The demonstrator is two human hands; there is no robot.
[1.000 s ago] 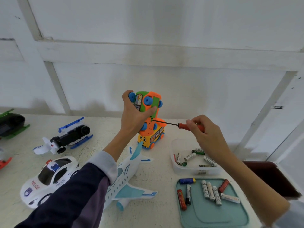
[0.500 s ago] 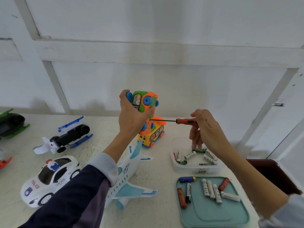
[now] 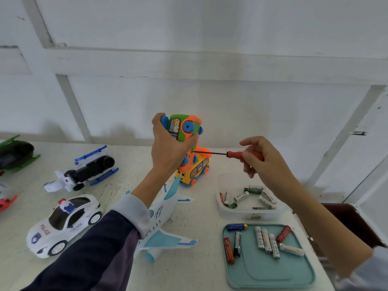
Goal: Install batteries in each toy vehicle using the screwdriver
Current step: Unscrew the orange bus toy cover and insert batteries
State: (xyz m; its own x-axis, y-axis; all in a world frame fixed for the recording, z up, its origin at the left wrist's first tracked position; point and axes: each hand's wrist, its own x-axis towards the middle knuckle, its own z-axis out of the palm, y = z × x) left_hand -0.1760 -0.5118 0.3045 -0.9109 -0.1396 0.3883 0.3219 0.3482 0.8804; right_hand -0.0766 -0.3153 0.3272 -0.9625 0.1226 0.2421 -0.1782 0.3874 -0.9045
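POLICE is printed on the white car (image 3: 63, 223) by my left sleeve. The clear tub (image 3: 247, 208) holds loose batteries; its lettering is too small to read. More batteries lie on the teal tray (image 3: 270, 274). My left hand (image 3: 168, 150) grips the orange-green toy bus (image 3: 184, 131) above the table, fingers curled round it. My right hand (image 3: 262, 162) pinches the screwdriver (image 3: 228, 153), tip at the bus.

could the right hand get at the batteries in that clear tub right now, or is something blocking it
Probably yes for the path, no for the hand: the clear tub sits open-topped just below the right hand, nothing between them. But that hand grips the screwdriver, so it would need to free its fingers first.
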